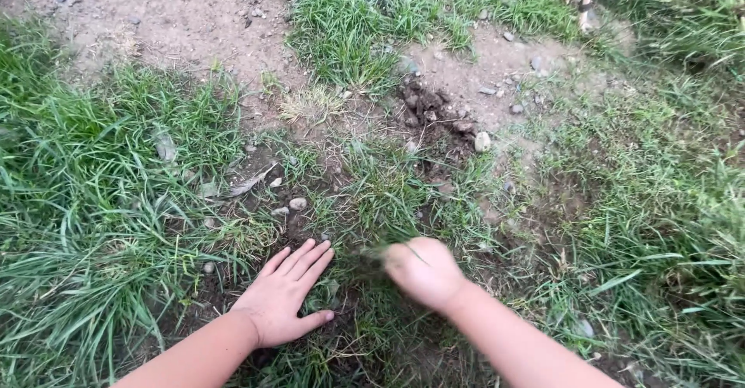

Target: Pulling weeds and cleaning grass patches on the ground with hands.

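My left hand (285, 295) lies flat on the ground, palm down, fingers together and pointing up and right, pressed on dark soil and short grass. My right hand (423, 270) is curled into a fist just to its right, closed around a tuft of grass (380, 252) that blurs at the knuckles. Between the two hands grows a low clump of green grass (365, 202) rooted in damp dark soil.
Tall grass (70, 225) fills the left side and the right edge. Bare dirt with small stones (481, 141) and a loosened clod patch (431, 112) lies farther ahead. A bird's legs (587, 0) stand at the top right.
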